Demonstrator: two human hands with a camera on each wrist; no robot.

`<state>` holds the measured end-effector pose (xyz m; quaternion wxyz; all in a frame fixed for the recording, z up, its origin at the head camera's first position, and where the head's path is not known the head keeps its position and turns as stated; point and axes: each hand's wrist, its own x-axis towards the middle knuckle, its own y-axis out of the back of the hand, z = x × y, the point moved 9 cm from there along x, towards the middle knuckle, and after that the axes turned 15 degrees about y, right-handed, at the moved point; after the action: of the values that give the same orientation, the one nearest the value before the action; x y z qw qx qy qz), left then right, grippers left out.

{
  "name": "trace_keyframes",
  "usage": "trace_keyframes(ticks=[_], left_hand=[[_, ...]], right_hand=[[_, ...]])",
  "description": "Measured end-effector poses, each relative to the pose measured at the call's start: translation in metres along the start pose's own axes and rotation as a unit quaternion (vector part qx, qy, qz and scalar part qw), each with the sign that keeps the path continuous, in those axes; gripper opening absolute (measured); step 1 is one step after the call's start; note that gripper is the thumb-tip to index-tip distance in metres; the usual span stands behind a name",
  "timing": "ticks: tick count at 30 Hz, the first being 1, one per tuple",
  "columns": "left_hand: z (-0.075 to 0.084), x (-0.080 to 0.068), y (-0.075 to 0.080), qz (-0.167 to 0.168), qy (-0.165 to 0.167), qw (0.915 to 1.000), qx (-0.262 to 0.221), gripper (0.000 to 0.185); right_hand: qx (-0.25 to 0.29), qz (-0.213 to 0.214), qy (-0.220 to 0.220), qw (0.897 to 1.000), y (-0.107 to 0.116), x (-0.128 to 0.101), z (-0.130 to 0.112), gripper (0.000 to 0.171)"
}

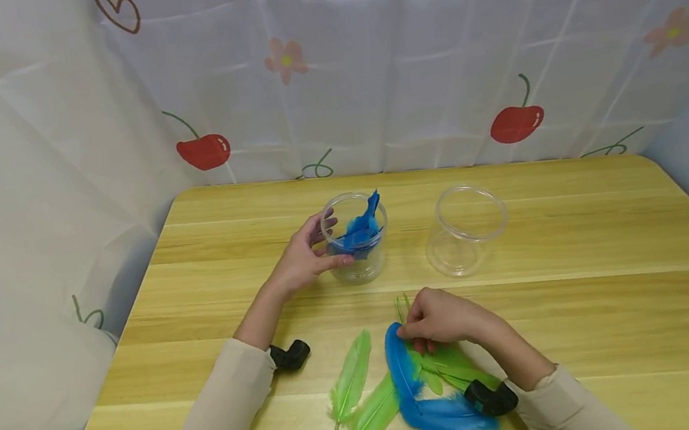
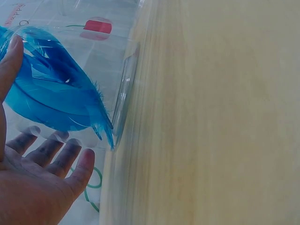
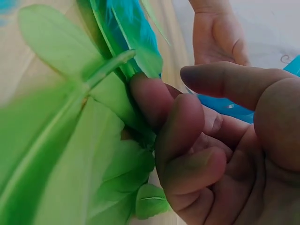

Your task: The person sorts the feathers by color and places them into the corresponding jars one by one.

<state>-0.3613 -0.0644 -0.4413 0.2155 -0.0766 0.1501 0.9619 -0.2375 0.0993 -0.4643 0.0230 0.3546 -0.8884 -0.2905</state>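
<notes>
My left hand holds a clear plastic jar by its side, thumb in front and fingers spread behind. Several blue feathers sit inside the jar, one sticking up past the rim. In the left wrist view, the blue feathers show through the clear wall. My right hand is low over a pile of loose feathers, its fingertips at the upper end of a blue feather. The right wrist view shows the thumb apart from the bent fingers, which are close beside green feathers.
A second clear plastic jar stands right of the held one with nothing inside. Green feathers and another blue feather lie on the wooden table. A printed curtain hangs behind.
</notes>
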Motion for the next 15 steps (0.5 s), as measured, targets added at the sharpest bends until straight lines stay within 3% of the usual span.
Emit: trace_keyframes(ticks=[15], left_hand=[[-0.0007, 0.0001, -0.0001, -0.007, 0.005, 0.9999, -0.011, 0.088]], right_hand=[[-0.024, 0.014, 0.01, 1.0, -0.0071, 0.0061, -0.0045, 0.031]])
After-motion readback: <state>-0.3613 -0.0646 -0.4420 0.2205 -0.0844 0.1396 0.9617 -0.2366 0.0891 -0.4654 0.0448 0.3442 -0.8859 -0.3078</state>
